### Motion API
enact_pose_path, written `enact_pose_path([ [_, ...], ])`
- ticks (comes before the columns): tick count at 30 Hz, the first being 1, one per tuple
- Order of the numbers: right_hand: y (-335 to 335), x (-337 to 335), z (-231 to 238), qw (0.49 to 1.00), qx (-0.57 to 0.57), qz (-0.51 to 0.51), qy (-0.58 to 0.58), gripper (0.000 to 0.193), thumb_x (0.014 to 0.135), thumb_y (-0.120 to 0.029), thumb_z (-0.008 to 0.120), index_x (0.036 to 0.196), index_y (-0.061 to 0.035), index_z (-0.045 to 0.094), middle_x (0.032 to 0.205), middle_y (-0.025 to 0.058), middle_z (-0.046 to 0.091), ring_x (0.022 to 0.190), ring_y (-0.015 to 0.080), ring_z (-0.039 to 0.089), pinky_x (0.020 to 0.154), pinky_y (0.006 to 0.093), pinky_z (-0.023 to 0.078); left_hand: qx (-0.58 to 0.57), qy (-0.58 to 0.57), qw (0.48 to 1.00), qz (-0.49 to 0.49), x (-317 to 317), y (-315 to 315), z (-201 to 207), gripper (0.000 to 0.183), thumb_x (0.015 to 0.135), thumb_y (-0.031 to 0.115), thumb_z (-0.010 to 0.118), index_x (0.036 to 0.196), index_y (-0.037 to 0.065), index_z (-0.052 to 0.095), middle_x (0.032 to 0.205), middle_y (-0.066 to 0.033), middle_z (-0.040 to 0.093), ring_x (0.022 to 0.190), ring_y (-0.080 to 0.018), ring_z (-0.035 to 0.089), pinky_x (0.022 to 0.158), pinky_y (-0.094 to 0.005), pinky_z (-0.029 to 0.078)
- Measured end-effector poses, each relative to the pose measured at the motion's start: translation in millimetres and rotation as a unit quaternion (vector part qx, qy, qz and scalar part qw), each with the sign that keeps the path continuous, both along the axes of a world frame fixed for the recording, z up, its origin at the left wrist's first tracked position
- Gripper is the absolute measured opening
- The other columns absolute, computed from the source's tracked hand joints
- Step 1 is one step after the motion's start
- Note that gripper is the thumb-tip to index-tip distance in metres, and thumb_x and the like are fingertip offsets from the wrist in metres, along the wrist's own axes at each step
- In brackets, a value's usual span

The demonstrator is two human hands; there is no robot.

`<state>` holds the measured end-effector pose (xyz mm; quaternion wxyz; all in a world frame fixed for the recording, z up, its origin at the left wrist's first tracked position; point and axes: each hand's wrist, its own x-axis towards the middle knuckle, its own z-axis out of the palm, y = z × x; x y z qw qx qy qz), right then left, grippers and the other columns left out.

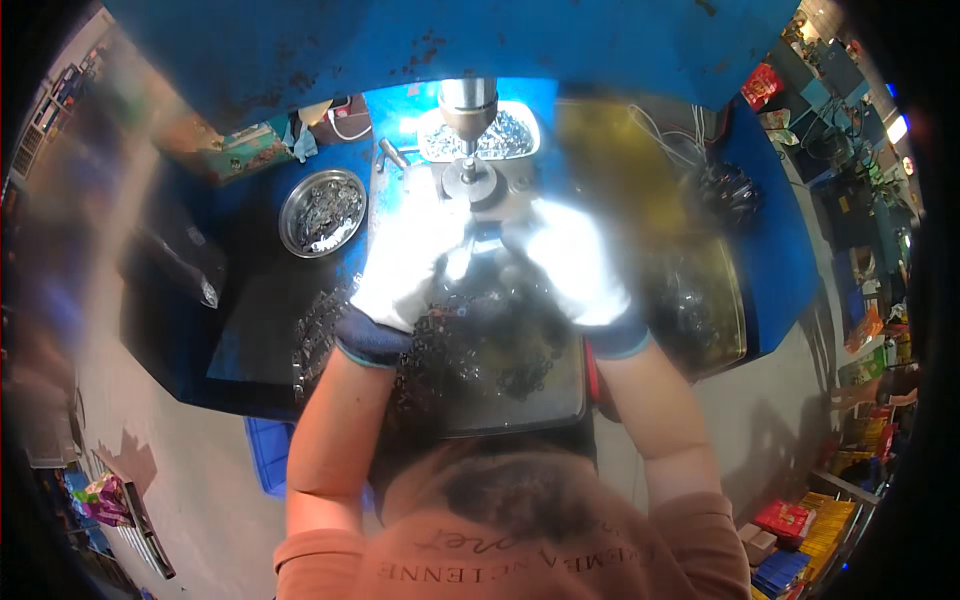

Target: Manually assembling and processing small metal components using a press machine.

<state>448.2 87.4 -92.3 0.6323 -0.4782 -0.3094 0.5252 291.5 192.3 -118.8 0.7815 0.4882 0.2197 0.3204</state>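
Both my hands wear white knit gloves with dark blue cuffs, washed out by strong light. My left hand point(400, 262) is at the left of the machine's work spot, its fingers bent inward; any small piece in them is lost in glare. My right hand point(580, 265) reaches in from the other side, its fingertips too bright to make out. Between and just beyond them stands the metal spindle point(469, 110) of a blue machine point(450, 40), its tip over a round metal die point(470, 183). Small dark metal parts point(525, 378) lie on a tray point(500, 415) below my hands.
A round steel bowl point(290, 228) of small metal parts stands on the left. Behind the spindle is a white tray point(532, 128) of shiny pieces. A hammer-like tool point(392, 153) lies near it. At right are a yellowish tray point(742, 300) and a dark bundle point(728, 192).
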Motion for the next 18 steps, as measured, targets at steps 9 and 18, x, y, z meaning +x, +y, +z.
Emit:
enact_pose_path([
  [9,30.3,16.3,-0.8,0.996,0.039,-0.054,-0.058,0.015,0.085,-0.010,0.060,0.093,0.0025,0.059,0.075,0.0088,0.064,0.059,0.0140,0.063,0.054,0.0231,0.050,0.203,0.194,0.960,0.007,23.3,45.2,4.6,0.029,0.088,0.016,0.059,0.111,0.000,0.060,0.082,0.0039,0.057,0.067,-0.0024,0.052,0.055,-0.0159,0.041],
  [18,32.1,18.4,1.9,0.996,0.020,-0.041,-0.073,0.017,0.085,-0.013,0.062,0.096,-0.0009,0.061,0.074,0.0067,0.064,0.057,0.0098,0.060,0.051,0.0198,0.047,0.139,0.122,0.982,0.028,26.6,42.5,4.6,0.016,0.088,0.018,0.058,0.094,0.004,0.062,0.071,0.0033,0.055,0.055,-0.0031,0.049,0.047,-0.0164,0.037],
])
